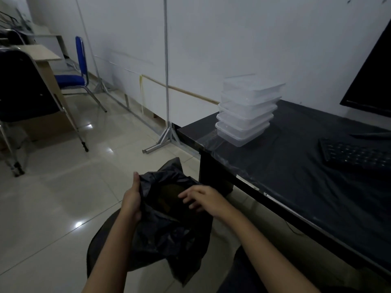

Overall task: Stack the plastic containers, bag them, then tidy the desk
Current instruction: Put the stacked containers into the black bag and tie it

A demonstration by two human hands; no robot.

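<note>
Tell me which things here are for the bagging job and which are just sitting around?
For the job: stack of clear containers, black bag, left hand gripping its edge, right hand at its mouth, desk.

Just there: keyboard, monitor, blue chair.

— What is the person wearing on the arms?
— Nothing. Both forearms are bare from the bottom edge of the frame up to the wrists, with no sleeve showing.
— Anything on the left hand [132, 200] or the right hand [203, 198]?
— No gloves, rings or watch that I can make out.
— And lower down?
— Dark trousers [101, 240] cover the legs; the dim light hides their exact colour.
</note>
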